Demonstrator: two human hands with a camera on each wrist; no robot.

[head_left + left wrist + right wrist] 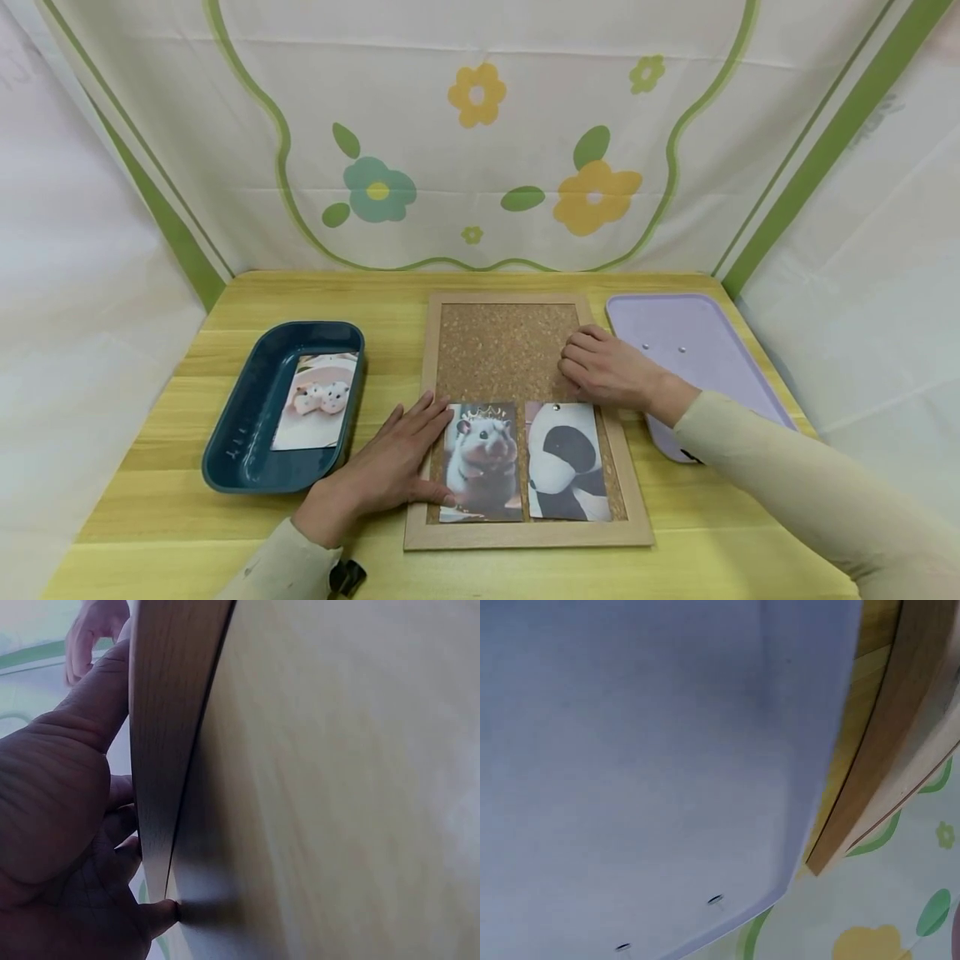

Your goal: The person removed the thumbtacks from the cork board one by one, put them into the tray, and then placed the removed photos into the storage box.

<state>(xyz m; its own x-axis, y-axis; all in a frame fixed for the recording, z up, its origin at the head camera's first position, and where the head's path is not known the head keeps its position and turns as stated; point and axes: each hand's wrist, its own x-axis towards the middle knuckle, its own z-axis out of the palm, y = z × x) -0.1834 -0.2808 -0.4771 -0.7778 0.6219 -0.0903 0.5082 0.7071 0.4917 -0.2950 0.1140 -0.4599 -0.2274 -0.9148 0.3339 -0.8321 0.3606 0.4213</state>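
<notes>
A wood-framed cork board (510,350) lies on the table with two picture cards along its lower half. My left hand (390,458) rests spread on the board's left edge, its thumb over the hamster picture (487,467). Beside that card is a panda picture (558,475), with a small metal thumbtack (557,407) at its top edge. My right hand (607,367) is curled over the board's right side, just above the panda card's upper right corner. Its fingertips are hidden, so I cannot tell whether they pinch anything.
A dark teal tray (255,367) at left holds another picture card (318,404). At right, a lilac tray (697,321) carries two small metal thumbtacks (682,350), and my right forearm crosses above it. Behind the table hangs a flowered curtain (465,167).
</notes>
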